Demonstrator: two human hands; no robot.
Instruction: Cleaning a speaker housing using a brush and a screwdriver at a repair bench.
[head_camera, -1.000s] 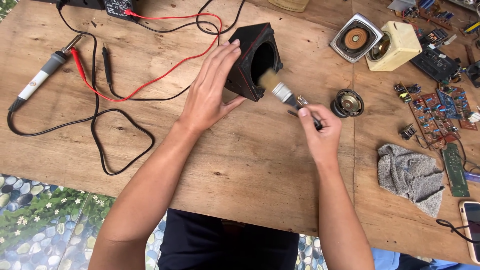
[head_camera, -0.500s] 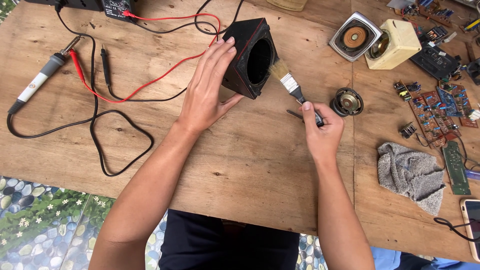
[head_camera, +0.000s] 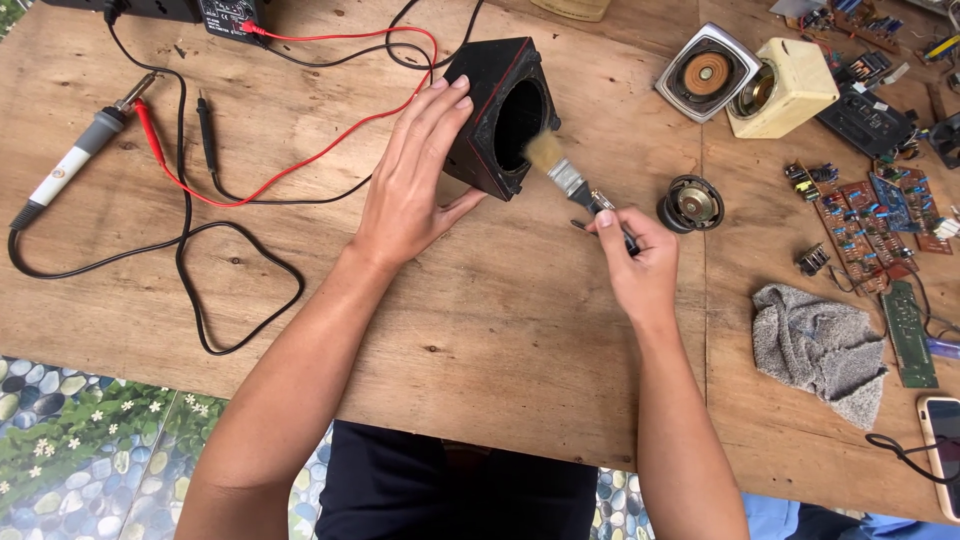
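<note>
Left hand (head_camera: 410, 190): flat against the side of the black, hollow speaker box with a round opening (head_camera: 497, 117), fingers stretched along its wall, thumb at the lower edge, steadying rather than clenching.
Right hand (head_camera: 637, 262): fingers closed around the dark handle of a small paintbrush with pale bristles and metal ferrule (head_camera: 568, 178).
Brush tip: at the rim of the box's round opening.
Speaker box: tilted on the worn wooden table (head_camera: 480, 330), opening facing right.
Nearby: loose round speaker driver (head_camera: 691, 203) just right of the brush; grey crumpled cloth (head_camera: 818, 347) further right; soldering iron with grey grip (head_camera: 75, 160) far left.
</note>
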